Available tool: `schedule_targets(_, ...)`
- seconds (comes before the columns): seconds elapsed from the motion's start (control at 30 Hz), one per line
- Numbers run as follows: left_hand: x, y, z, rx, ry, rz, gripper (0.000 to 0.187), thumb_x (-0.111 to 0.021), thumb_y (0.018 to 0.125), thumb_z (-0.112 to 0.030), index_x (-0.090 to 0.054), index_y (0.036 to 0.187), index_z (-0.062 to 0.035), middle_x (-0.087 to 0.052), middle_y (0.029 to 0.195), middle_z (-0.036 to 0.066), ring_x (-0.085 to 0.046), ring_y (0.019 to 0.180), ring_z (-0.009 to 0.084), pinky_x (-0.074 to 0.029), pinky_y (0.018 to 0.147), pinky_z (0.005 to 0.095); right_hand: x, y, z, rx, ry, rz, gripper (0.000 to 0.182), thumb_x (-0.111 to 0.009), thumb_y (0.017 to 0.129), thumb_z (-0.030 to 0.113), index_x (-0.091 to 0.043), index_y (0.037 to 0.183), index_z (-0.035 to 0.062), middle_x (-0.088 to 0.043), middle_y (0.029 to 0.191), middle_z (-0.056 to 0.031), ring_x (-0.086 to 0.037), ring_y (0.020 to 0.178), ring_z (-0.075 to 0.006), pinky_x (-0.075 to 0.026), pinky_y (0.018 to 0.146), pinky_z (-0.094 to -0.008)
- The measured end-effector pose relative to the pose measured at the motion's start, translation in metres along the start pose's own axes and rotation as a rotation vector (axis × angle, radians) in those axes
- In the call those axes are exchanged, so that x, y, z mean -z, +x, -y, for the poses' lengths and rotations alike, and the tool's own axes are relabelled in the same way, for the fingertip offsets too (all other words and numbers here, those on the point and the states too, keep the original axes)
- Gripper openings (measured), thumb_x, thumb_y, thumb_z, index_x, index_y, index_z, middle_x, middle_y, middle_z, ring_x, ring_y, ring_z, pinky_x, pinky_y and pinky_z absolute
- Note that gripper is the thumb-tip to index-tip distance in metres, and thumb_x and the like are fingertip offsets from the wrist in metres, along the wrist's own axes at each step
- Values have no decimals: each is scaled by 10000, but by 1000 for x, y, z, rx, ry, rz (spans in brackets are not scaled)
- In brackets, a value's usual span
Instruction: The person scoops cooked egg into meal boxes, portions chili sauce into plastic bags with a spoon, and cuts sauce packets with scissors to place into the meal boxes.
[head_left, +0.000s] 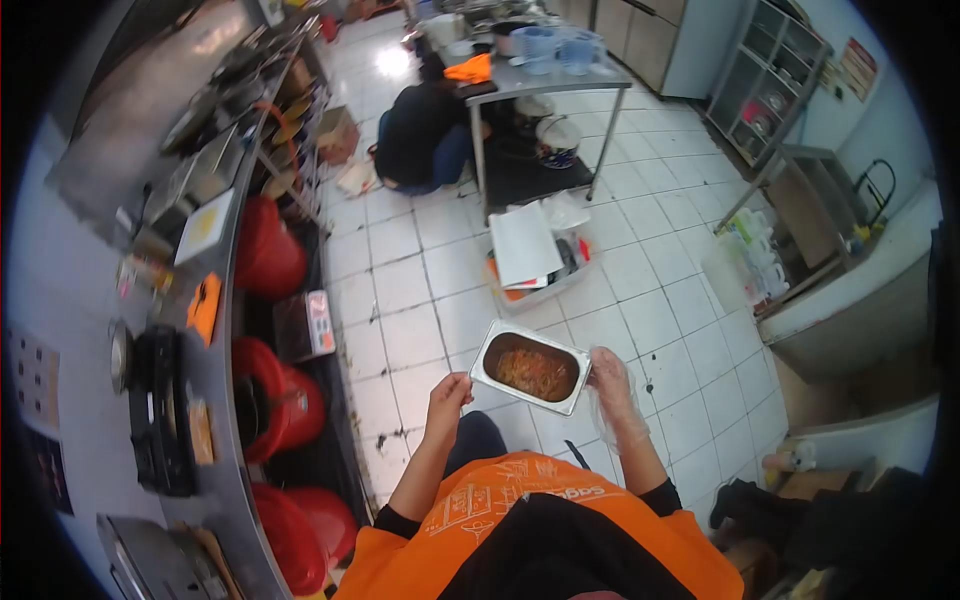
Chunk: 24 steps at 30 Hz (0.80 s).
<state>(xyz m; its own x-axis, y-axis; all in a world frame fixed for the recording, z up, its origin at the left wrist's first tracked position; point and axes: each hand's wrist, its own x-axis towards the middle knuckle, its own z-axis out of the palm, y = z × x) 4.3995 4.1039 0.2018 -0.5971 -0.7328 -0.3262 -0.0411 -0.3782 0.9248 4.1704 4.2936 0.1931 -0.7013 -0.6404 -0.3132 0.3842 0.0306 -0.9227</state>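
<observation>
Between my hands, in front of my body, is a rectangular metal food pan [483,362] with reddish-brown chopped food [535,373] in its bottom. The bare fingers of my left hand [449,400] pinch the pan's left rim. On the other side, my right hand [612,385], in a clear plastic glove [628,432], grips the right end of the rim. The pan is held above the tiled floor, its opening facing up towards me.
A steel counter [215,400] runs along the left, with a black gas stove [158,410] on it and red bins [285,400] below. Ahead are a plastic crate [540,290], a crouching person [425,135] and a steel table [550,85]. A wooden-topped stand [815,205] is at right.
</observation>
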Motion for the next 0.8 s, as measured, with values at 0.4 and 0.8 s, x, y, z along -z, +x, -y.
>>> schedule_targets(0.4, -276, 302, -21, -11, 216, 404, 176, -604, 941, -215, -650, 993, -53, -587, 820, -34, -517, 764, 73, -425, 716, 228, 200, 201, 124, 91, 130, -151, 275, -534, 979, 335, -602, 961, 69, -578, 825, 5, -556, 748, -95, -483, 686, -274)
schedule_targets(0.8, -719, 541, -3, 186, 199, 1185, 166, -571, 945, -215, -636, 989, -69, -573, 820, -53, -502, 768, 53, -420, 711, 218, 468, 337, 230, 375, 142, -747, 282, -600, 940, 359, -583, 921, 78, -571, 850, 11, -541, 772, -98, -461, 659, -267)
